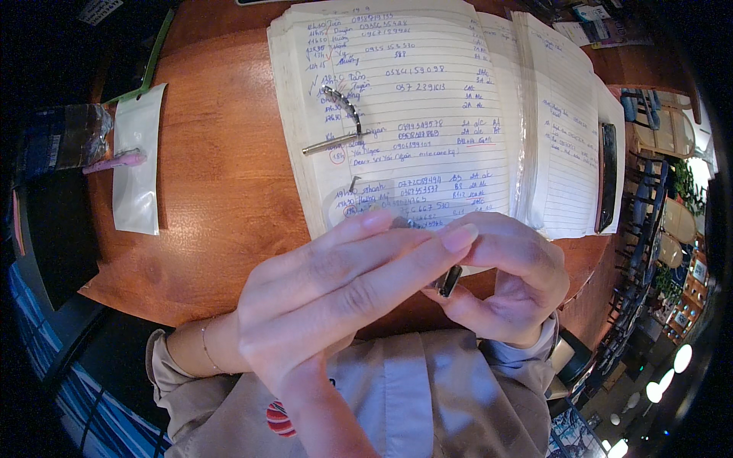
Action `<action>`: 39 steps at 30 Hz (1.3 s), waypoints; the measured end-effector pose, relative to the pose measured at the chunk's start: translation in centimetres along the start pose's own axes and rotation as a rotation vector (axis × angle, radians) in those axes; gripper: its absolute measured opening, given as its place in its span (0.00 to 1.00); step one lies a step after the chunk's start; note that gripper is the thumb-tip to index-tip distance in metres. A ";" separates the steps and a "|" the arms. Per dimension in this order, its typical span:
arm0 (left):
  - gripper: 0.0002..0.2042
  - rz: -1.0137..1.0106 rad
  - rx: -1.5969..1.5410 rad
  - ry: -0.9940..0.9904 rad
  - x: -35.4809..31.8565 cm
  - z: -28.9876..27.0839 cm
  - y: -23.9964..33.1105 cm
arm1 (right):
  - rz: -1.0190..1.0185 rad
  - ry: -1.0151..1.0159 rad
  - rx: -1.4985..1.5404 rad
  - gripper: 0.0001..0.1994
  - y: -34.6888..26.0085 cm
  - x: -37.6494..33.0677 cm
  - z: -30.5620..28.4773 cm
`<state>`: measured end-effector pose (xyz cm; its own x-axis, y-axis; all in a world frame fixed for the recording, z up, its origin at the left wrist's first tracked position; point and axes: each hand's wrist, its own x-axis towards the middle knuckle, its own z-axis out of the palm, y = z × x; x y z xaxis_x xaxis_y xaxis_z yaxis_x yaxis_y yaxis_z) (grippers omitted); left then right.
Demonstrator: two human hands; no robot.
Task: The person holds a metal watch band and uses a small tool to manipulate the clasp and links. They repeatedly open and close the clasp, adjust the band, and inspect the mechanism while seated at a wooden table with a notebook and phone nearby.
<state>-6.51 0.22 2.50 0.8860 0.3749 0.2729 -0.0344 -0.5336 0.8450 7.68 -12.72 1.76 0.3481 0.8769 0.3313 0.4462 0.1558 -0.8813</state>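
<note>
My left hand reaches across in front of me, its fingers stretched to the right and pressed against the fingers of my right hand. My right hand is curled, thumb and fingers closed on a small dark piece with a shiny gold-coloured edge. Most of that piece is hidden behind the fingers. Just beyond them lies an open lined notebook with handwriting. On its left page rest a curved strip of dark and silver links, a thin silver rod and a tiny dark piece.
A black phone-like slab lies along the notebook's right edge. To the left on the brown wooden table are a white pouch, a pink object and a clear plastic packet. Chairs stand beyond the right.
</note>
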 end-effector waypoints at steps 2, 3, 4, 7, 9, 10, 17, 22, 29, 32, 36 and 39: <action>0.14 -0.005 0.003 0.016 -0.1 0.2 0.0 | -0.005 0.007 -0.003 0.17 0.0 0.0 0.1; 0.14 -0.005 0.007 0.024 -0.1 0.2 -0.1 | 0.002 0.004 -0.003 0.17 0.1 0.1 0.1; 0.14 0.003 0.017 0.029 -0.1 0.3 -0.2 | 0.009 0.001 -0.004 0.17 0.1 0.1 0.1; 0.15 0.029 0.026 0.028 0.0 0.4 -0.4 | -0.026 -0.060 -0.065 0.18 0.1 0.0 -0.3; 0.15 0.040 0.027 0.023 0.1 0.3 -0.4 | -0.046 -0.090 -0.101 0.18 0.0 0.1 -0.5; 0.15 0.043 0.029 0.021 0.1 0.3 -0.4 | -0.047 -0.091 -0.107 0.19 0.0 0.1 -0.5; 0.13 0.037 0.023 0.048 -0.1 0.8 -0.4 | -0.034 -0.107 -0.093 0.20 0.1 0.0 -0.5; 0.12 0.071 -0.018 0.043 -0.1 0.8 -1.2 | 0.053 -0.105 -0.040 0.19 -0.4 -0.4 -0.4; 0.12 0.091 0.016 0.075 -0.1 1.2 -1.1 | 0.021 -0.043 -0.094 0.20 -0.4 -0.5 0.1; 0.12 0.120 0.022 0.056 0.0 0.9 -1.3 | 0.030 -0.027 -0.069 0.20 -0.4 -0.6 0.1; 0.13 0.165 0.010 0.039 0.0 1.0 -1.8 | 0.054 -0.023 -0.048 0.20 -0.4 -0.7 0.3; 0.13 0.188 0.006 -0.020 0.1 0.4 -1.8 | 0.067 -0.036 -0.058 0.20 -0.2 -0.6 0.3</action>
<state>-6.18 0.88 0.83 0.8731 0.2536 0.4164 -0.1972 -0.5974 0.7773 7.16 -13.17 1.63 0.3494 0.9003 0.2594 0.4705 0.0708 -0.8795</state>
